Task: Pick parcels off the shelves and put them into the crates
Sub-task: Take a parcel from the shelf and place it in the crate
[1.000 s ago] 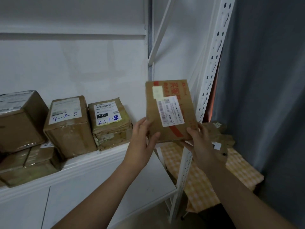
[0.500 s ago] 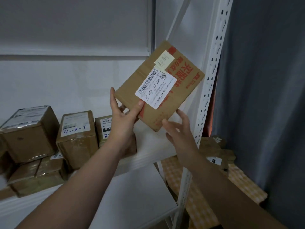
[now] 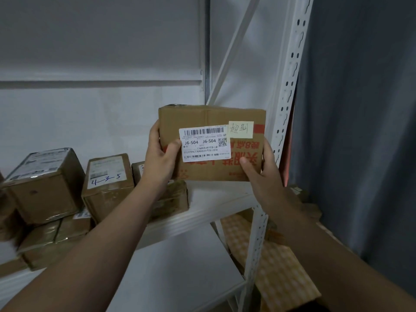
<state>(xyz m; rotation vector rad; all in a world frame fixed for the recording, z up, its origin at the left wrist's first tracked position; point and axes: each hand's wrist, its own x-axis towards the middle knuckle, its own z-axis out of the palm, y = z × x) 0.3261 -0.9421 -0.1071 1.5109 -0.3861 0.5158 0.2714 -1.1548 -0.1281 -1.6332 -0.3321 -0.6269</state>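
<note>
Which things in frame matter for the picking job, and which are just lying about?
In the job:
- parcel labelled J6-S04, gripped by left hand and right hand
- box marked 4-3-5 and its neighbours
- shelf
No crate shows.

Lying about:
- checked cloth
- grey curtain

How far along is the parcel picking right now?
Done: one flat parcel is off the shelf. In hand: the left hand and right hand grip its two sides, label facing the camera. Left: no crate is in view, so it isn't placed yet, and several boxes sit on the shelf, including the box marked 4-3-5.
</note>
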